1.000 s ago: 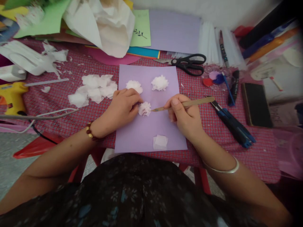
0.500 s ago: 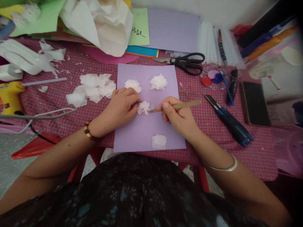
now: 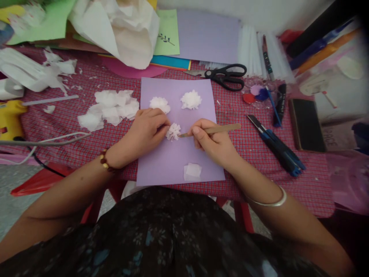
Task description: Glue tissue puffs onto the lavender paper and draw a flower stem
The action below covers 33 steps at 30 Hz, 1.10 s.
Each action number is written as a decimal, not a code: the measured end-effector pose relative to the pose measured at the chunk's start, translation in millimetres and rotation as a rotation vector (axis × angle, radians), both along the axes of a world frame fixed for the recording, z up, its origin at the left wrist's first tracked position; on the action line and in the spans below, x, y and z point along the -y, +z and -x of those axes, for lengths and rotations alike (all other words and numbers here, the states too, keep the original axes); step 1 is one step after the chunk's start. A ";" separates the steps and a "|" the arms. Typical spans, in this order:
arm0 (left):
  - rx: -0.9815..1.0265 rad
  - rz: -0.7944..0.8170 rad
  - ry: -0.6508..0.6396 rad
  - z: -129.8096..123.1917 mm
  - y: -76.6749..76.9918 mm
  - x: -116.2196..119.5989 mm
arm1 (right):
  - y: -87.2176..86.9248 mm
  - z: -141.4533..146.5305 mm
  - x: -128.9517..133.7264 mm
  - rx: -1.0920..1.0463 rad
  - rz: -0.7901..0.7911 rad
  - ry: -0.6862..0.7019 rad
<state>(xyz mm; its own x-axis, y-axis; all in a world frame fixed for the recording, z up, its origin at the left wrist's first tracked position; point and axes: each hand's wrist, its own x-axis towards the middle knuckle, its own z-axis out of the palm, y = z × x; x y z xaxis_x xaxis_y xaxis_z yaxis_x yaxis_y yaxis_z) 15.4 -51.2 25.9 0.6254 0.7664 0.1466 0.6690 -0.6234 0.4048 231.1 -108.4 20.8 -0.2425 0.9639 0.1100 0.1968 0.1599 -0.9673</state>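
A purple sheet (image 3: 161,161) lies on the checked cloth with three white paper puffs on it. My left hand (image 3: 148,129) rests on the sheet, its thumb and fingertips closed at the left edge of the smallest puff (image 3: 173,132). Between the thumb and fingers of my right hand (image 3: 213,140) is a thin wooden stick (image 3: 225,128), its tip at that puff's lower right edge. Above are the other puffs, one (image 3: 160,104) just beyond my left fingers and one (image 3: 191,99) at the upper right. Small white paper squares (image 3: 192,171) lie near the sheet's bottom edge.
White paper pieces (image 3: 111,107) lie left of the sheet, and a yellow glue gun (image 3: 11,117) with cords is farther left. Black scissors (image 3: 226,75) lie behind. On the right are a cutter (image 3: 278,148), a marker (image 3: 279,104) and a dark box (image 3: 307,124).
The whole view has shifted slightly, so things appear a little farther left. Both hands keep nearly the same place around the small puff.
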 end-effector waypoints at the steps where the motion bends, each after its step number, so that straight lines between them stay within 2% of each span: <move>1: -0.001 0.000 -0.001 0.0 0.2 0.1 | -0.1 -0.2 0.1 0.001 0.002 0.003; 33: -0.005 0.009 -0.046 -0.6 5.8 1.0 | 0.7 -0.5 2.3 0.075 0.007 -0.004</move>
